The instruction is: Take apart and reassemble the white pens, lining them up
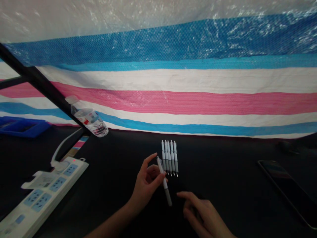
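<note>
My left hand (148,180) holds a white pen with a grey grip (165,185) between thumb and fingers, its index finger raised near the pen's top end. The pen tilts, grey end down and to the right. Just behind it, several similar white and grey pens (169,158) lie side by side in a row on the black table (119,155). To the right of the held pen is my right hand (201,211), index finger stretched towards the pen without touching it, the other fingers curled. What, if anything, those curled fingers hold is hidden.
A white power strip (47,195) with a plug lies at the left. Behind it are a blue tray (24,127) and a clear water bottle (91,120) beside a black bar (47,87). A dark phone (288,191) lies at the right. Striped sheeting (173,102) hangs behind the table.
</note>
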The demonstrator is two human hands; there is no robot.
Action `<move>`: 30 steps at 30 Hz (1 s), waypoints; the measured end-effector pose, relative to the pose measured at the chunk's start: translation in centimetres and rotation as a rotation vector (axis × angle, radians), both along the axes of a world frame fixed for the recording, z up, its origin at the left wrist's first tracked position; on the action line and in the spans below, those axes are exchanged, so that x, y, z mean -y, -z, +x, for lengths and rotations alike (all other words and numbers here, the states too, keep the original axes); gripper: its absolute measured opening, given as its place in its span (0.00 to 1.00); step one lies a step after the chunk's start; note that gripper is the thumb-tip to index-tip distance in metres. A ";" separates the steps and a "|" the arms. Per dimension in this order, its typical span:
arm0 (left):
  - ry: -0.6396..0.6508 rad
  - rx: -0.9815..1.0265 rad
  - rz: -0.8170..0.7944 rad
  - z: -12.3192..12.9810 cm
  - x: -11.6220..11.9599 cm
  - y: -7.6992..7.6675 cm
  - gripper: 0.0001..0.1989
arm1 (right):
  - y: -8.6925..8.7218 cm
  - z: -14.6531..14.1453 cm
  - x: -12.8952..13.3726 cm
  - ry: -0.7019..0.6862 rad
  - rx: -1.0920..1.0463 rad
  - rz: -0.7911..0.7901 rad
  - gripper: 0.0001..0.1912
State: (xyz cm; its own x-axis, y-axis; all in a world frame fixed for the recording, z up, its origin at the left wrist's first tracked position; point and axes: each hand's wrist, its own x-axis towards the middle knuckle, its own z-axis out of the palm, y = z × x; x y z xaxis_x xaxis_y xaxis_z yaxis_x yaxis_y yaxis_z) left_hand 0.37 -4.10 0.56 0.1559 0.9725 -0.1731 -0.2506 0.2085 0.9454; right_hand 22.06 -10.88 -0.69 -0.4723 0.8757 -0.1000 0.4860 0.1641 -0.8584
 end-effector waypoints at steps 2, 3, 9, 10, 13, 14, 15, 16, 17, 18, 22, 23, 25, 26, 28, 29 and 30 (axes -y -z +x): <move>-0.003 0.006 0.006 0.0 0.0 0.1 0.28 | -0.1 0.0 0.0 -0.001 0.004 0.009 0.17; -0.002 0.006 0.006 0.0 -0.1 0.2 0.26 | -0.2 0.0 0.0 -0.002 0.008 0.008 0.17; -0.048 0.032 -0.024 -0.1 -0.1 0.3 0.31 | -0.4 -0.2 -0.2 -0.014 0.027 -0.005 0.16; -0.055 0.036 -0.027 -0.1 -0.2 0.3 0.32 | -0.4 -0.2 -0.2 -0.015 0.028 -0.004 0.16; -0.060 0.032 -0.036 -0.1 -0.2 0.3 0.29 | -0.4 -0.2 -0.3 -0.013 0.032 -0.015 0.16; -0.062 0.028 -0.036 -0.1 -0.2 0.3 0.28 | -0.3 -0.2 -0.3 -0.012 0.032 -0.017 0.16; -0.066 0.025 -0.038 0.0 -0.2 0.3 0.27 | -0.3 -0.2 -0.3 -0.010 0.030 -0.016 0.16; -0.069 0.023 -0.040 0.0 -0.2 0.3 0.27 | -0.3 -0.1 -0.3 -0.009 0.026 -0.013 0.16; -0.071 0.022 -0.042 0.0 -0.2 0.3 0.27 | -0.3 -0.1 -0.3 -0.006 0.023 -0.010 0.16; -0.074 0.023 -0.044 0.0 -0.2 0.3 0.28 | -0.3 -0.1 -0.3 -0.003 0.023 -0.007 0.16; -0.087 0.036 -0.045 0.0 -0.2 0.3 0.30 | -0.4 -0.1 -0.3 0.002 0.031 -0.006 0.16; -0.089 0.038 -0.044 -0.1 -0.2 0.2 0.30 | -0.5 -0.1 -0.3 0.003 0.035 0.000 0.16; -0.093 0.039 -0.045 -0.1 -0.2 0.2 0.30 | -0.6 -0.1 -0.3 0.002 0.046 0.008 0.16; -0.093 0.038 -0.048 -0.1 -0.2 0.2 0.30 | -0.6 -0.1 -0.3 -0.001 0.052 0.007 0.15; -0.085 0.036 -0.055 -0.1 -0.2 0.1 0.29 | -0.6 -0.1 -0.3 -0.007 0.054 0.005 0.15; -0.078 0.036 -0.056 -0.2 -0.1 0.2 0.29 | -0.6 -0.1 -0.3 -0.010 0.048 0.007 0.15; -0.069 0.038 -0.054 -0.2 -0.1 0.2 0.28 | -0.6 -0.1 -0.3 -0.015 0.040 0.008 0.15</move>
State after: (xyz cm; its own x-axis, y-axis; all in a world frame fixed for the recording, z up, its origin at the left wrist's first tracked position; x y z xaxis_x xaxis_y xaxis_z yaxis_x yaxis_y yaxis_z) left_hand 0.20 -3.99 0.37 0.0958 0.9707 -0.2205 -0.3017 0.2394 0.9229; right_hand 21.94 -10.61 -0.11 -0.4814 0.8693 -0.1118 0.5172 0.1787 -0.8370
